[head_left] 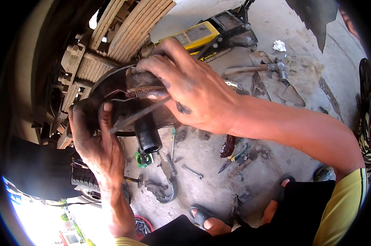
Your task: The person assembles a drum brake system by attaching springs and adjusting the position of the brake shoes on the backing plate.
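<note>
A metal bar (137,116) is gripped by the right hand (195,88); for the left hand (98,149), grip cannot be determined. The black tube (147,132) is exposed; at its twelve o'clock, work on the coil spring (142,94) is judged unfinished.

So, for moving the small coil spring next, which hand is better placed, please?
Probably the right hand: it is close beside the coil spring, whereas the left hand is farther from the coil, with its thumb near the bent wire.
</note>
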Demonstrator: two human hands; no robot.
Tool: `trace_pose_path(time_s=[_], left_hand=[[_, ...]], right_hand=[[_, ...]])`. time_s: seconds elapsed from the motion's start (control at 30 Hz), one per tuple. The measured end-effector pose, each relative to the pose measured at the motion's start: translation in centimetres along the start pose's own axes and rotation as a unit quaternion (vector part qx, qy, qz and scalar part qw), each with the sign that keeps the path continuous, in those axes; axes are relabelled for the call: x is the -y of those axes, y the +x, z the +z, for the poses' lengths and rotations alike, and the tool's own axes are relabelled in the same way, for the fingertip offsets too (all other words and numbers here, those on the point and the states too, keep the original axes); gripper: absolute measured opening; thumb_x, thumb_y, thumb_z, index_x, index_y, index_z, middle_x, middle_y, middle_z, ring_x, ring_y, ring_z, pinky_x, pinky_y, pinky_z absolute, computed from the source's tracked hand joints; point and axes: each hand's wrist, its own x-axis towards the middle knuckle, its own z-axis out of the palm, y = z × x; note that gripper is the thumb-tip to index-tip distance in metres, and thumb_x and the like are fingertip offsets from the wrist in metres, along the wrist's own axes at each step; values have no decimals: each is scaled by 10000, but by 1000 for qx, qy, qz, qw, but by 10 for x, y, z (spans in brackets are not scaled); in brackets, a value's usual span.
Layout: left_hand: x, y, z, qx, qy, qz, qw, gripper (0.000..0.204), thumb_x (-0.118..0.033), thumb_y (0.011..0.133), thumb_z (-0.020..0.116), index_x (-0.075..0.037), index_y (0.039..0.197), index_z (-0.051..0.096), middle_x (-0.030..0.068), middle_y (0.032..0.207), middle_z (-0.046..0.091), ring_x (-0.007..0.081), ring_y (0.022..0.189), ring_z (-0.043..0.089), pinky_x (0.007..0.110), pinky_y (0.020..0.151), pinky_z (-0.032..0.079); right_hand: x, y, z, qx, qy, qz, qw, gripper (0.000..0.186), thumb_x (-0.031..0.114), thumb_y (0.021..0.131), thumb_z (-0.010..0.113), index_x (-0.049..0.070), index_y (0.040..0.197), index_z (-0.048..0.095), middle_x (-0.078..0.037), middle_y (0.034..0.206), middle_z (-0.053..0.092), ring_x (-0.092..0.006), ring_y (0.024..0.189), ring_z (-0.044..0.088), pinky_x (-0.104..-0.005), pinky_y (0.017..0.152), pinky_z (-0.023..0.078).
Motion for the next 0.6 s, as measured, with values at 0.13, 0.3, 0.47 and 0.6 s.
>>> trace_pose_path(time_s=[0.13,0.3,0.47,0.6], left_hand=[[-4,3,5,-8,13,18,1000,171,-114,1032,664,38,1102,630,135,1014,603,248,906,583,350,846,478],[0,3,4,-23,27,16,999,191,-147,1050,644,37,1099,624,166,986,631,282,885,601,378,845,485],[2,2,2,-13,30,-2,999,347,-295,1084,611,21,1228,613,174,1030,664,244,956,587,386,909,474],[3,0,-2,12,41,11,999,331,-268,1086,605,34,1223,592,155,1046,628,250,979,565,381,916,460]], right_hand=[[-3,2,7,-20,11,-1,1000,484,-18,837,707,34,1295,558,-181,1207,481,-368,1014,682,-450,829,613],[-5,5,14,-49,22,-25,998,399,61,888,721,70,1263,587,-150,1211,505,-373,1033,676,-476,882,582],[1,8,18,-86,21,-19,996,487,-71,793,701,70,1250,606,-126,1173,537,-354,1029,663,-449,850,576],[2,5,16,-73,29,-7,997,562,-126,745,707,73,1263,612,-124,1155,545,-349,1011,659,-447,826,573]])
